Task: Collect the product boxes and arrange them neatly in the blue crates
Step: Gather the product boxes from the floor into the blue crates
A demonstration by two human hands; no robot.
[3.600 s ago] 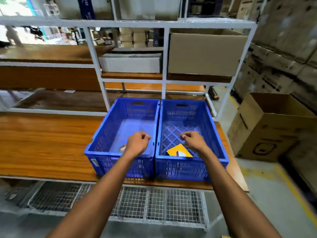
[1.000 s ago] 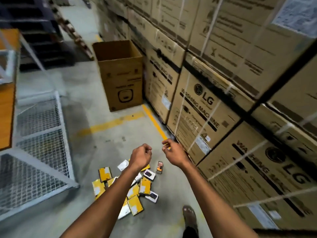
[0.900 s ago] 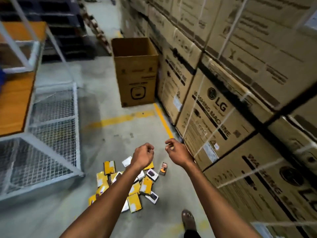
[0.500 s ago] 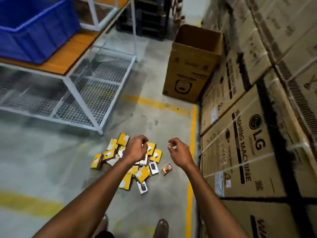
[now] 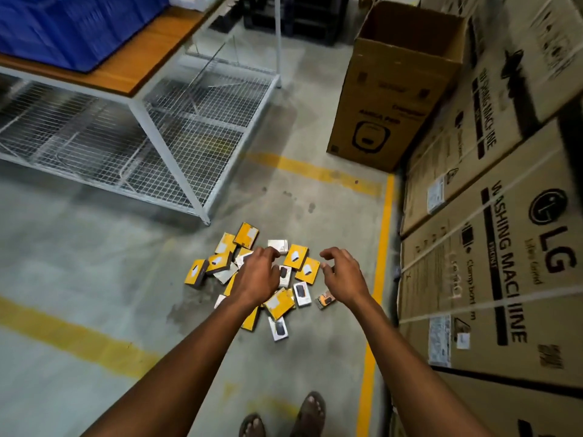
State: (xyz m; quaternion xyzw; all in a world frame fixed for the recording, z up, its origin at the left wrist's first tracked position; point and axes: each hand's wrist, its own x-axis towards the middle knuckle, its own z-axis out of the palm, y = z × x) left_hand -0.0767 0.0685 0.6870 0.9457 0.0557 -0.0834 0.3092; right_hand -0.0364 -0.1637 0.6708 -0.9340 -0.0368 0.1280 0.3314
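Above a scattered pile of small yellow and white cardboard product boxes [image 5: 252,272] on the grey concrete floor, the left hand [image 5: 257,277] and right hand [image 5: 342,277] reach down empty, fingers loosely curled, likely about to grasp boxes for the blue plastic crate [image 5: 72,26] on the wooden shelf up-left of the pile.

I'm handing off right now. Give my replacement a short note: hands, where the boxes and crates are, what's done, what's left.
Left hand: empty, fingers curled loosely, reaching out over the pile.
Right hand: empty, fingers open, reaching out beside it.
Product boxes: yellow and white, scattered in a heap on the concrete floor, between the rack's leg and the stacked washing-machine cartons.
Blue crate: on the wooden shelf, upper left; its contents can't be seen from here.
Done: nothing picked up from this pile yet.
Left: gather the boxes, carry them to the crates, arrange them neatly.
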